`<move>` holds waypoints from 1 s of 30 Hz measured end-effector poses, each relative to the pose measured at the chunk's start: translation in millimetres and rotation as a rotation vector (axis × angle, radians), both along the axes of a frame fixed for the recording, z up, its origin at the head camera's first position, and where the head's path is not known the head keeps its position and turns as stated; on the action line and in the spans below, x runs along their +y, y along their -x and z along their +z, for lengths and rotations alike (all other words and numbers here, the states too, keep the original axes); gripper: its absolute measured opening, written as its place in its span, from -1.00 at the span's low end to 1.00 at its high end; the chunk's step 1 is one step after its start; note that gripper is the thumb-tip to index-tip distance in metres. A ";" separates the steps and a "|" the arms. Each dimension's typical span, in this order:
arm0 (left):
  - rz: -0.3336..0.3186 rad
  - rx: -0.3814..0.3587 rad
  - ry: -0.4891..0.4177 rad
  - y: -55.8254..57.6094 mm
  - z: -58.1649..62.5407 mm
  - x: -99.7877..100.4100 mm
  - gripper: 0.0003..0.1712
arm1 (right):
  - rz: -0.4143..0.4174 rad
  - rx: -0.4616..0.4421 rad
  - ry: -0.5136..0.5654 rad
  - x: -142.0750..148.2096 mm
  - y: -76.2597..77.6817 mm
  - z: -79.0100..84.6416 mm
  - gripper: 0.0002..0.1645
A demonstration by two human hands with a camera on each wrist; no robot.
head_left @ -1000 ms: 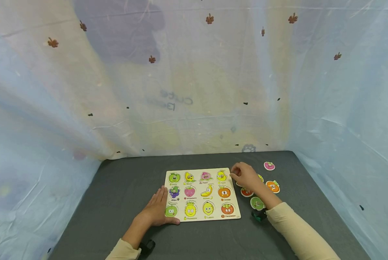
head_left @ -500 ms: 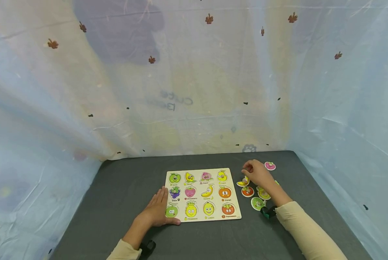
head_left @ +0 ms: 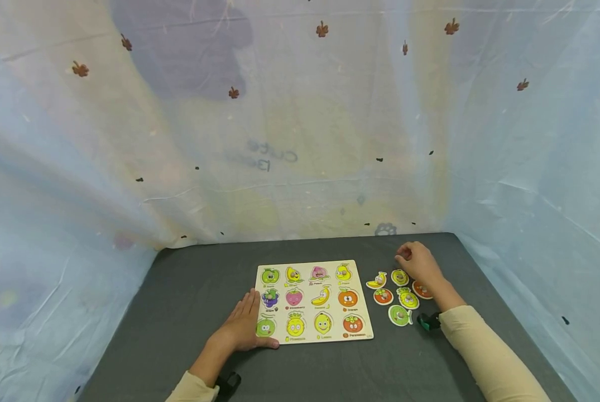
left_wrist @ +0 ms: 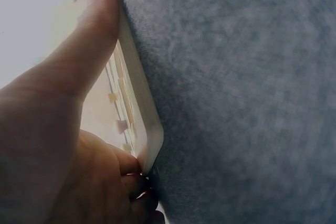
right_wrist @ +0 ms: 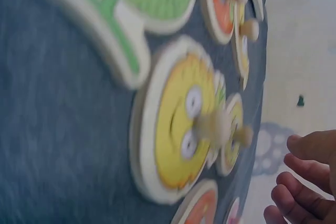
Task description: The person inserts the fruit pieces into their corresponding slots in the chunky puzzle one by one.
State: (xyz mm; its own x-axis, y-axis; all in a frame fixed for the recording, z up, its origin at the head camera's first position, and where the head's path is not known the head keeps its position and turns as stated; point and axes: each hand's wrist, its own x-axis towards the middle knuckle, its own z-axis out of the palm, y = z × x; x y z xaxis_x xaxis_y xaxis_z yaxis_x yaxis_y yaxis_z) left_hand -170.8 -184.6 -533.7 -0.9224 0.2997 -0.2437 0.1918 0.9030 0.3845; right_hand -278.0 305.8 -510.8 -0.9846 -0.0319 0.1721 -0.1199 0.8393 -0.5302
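Note:
A wooden fruit puzzle board (head_left: 310, 311) lies flat on the dark table. My left hand (head_left: 241, 324) rests along its left side, fingers straight and thumb along the front edge; the left wrist view shows the thumb (left_wrist: 100, 9) against that edge. Holding nothing, my right hand (head_left: 420, 265) hovers with loosely bent fingers over loose knobbed pieces right of the board. Near it lie a round yellow piece (head_left: 399, 277) and an orange piece (head_left: 422, 289), partly covered by the hand. A pineapple piece (right_wrist: 176, 129) fills the middle of the right wrist view.
Also loose on the table are a banana piece (head_left: 377, 281), a red tomato-like piece (head_left: 383, 296) and a green piece (head_left: 400, 315). Patterned sheets (head_left: 300, 139) hang behind the table and at both sides.
My right hand has moved right, away from the board's corner and across the loose pieces, uncovering the banana and yellow pieces and now hiding the pink one. My left hand stays on the board.

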 end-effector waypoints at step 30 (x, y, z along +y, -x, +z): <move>-0.006 -0.005 0.011 -0.3 1.3 0.7 0.65 | -0.177 -0.064 0.010 47.2 28.8 -20.4 -0.56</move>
State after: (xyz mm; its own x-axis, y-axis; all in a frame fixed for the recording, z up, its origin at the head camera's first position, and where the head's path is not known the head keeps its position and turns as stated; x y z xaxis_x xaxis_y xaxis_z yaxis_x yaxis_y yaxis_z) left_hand -170.5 -183.9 -532.4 -0.9193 0.3023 -0.2519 0.1951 0.9061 0.3754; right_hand -306.8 353.1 -531.2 -0.9836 0.1439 0.1084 0.0633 0.8392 -0.5401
